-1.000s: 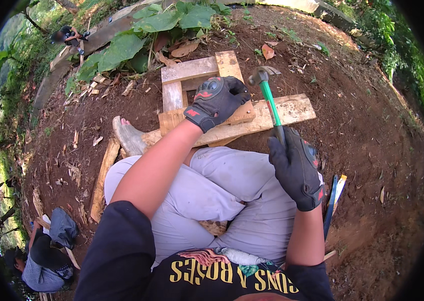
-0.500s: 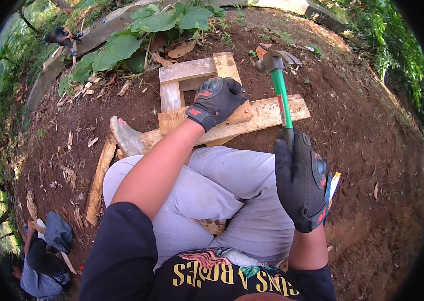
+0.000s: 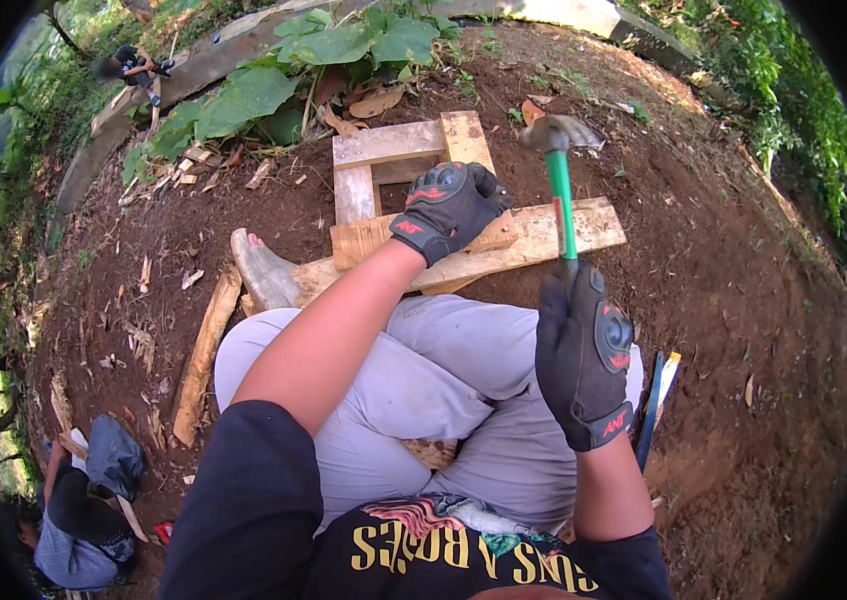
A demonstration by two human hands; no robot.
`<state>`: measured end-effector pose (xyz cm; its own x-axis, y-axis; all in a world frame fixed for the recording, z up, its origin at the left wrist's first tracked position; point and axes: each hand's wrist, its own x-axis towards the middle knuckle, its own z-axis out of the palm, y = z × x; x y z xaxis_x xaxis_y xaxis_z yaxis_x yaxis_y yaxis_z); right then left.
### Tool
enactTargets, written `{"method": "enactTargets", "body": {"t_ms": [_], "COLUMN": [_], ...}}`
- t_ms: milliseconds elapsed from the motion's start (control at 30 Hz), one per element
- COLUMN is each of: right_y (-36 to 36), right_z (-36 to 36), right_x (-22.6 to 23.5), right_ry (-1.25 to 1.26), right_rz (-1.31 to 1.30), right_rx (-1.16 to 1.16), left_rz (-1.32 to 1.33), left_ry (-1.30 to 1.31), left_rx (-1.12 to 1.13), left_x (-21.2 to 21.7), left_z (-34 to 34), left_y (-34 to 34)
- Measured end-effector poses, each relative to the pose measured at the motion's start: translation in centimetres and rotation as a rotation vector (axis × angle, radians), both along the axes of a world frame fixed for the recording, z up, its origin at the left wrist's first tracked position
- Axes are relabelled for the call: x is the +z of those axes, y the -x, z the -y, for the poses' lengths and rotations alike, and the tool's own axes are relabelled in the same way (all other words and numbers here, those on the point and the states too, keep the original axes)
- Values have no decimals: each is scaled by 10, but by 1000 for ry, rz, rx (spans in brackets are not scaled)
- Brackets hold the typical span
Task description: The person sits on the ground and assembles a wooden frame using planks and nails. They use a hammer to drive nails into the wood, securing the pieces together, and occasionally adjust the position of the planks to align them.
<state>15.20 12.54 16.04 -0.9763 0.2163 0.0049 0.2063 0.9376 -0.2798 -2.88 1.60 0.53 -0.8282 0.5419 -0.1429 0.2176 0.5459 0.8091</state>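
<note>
My right hand (image 3: 585, 355), in a black glove with red trim, grips the dark handle end of a claw hammer (image 3: 561, 195). Its green shaft points away from me, and the metal head is raised to the right of a wooden frame (image 3: 388, 145). In a matching glove, my left hand (image 3: 451, 210) rests over the frame's near right corner. Its fingers are curled together in a pinch; whatever lies between them is too small or hidden to name. Beneath that corner a long plank (image 3: 568, 230) runs crosswise on the ground in front of my legs.
A loose wooden stick (image 3: 205, 360) lies left of my crossed legs. By my right knee is a blue and yellow-tipped long object (image 3: 659, 400). Leafy plants (image 3: 253, 100) grow beyond the frame. One person (image 3: 83, 530) is at lower left, another (image 3: 138, 70) farther off.
My right hand and the hammer have shifted slightly left, toward the frame, uncovering more of the blue object. My left hand keeps its pinch at the frame's corner.
</note>
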Motion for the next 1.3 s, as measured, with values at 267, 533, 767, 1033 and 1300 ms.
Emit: {"method": "enactTargets", "body": {"t_ms": [267, 533, 767, 1033, 1300], "right_y": [11, 13, -6, 17, -2], "right_z": [5, -9, -15, -8, -46], "right_x": [14, 28, 14, 60, 2], "right_ry": [30, 99, 98, 143, -144], "right_rz": [-256, -168, -47, 50, 190], "right_rx": [-39, -36, -47, -95, 153], "left_rz": [-11, 60, -101, -104, -289], "left_ry": [36, 127, 611, 666, 648], "left_rx": [13, -127, -365, -333, -249], "left_x": [0, 14, 51, 12, 16], "left_z": [1, 17, 66, 75, 55], "left_y": [-1, 8, -13, -17, -32]}}
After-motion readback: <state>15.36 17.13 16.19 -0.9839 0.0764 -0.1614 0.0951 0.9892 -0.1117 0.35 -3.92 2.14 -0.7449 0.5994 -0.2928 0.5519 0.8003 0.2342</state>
